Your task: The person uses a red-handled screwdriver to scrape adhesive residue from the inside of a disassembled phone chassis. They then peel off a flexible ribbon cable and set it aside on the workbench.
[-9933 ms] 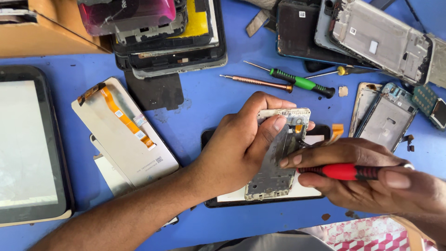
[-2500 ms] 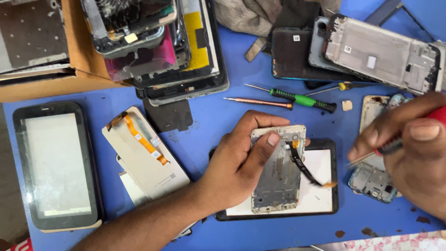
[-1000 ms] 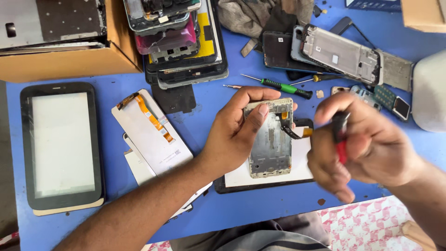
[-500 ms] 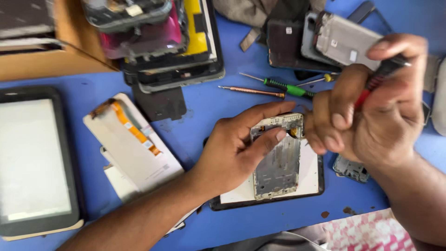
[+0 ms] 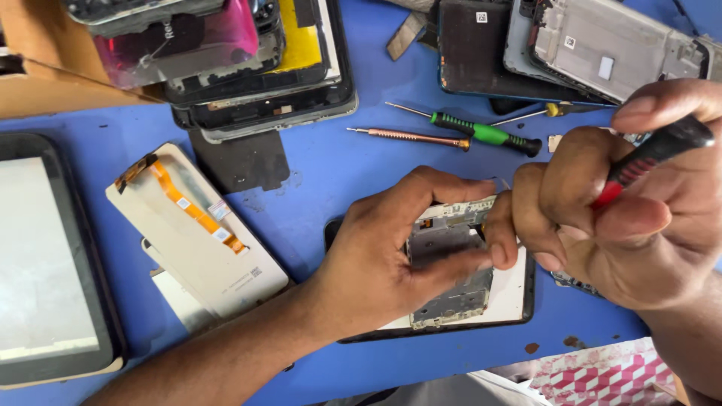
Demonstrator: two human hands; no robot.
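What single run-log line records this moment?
left hand: steadies phone frame on black panel | right hand: grips red-handled screwdriver, tip hidden | green screwdriver: lying on blue table

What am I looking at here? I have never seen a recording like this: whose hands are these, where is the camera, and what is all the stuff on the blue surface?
The single picture comes from a camera worn on a person's head, looking down at their own two bare hands over a blue table.

The left hand steadies a grey phone frame, which lies on a dark-edged phone with a white face. The right hand grips a red-and-black tool, probably a screwdriver; its tip is hidden behind the fingers near the frame's top edge.

Around them lie spare parts: a green-handled screwdriver, a copper-coloured screwdriver, a white display panel with an orange ribbon cable, a tablet at the left, a stack of phone screens and more phone frames at the top.
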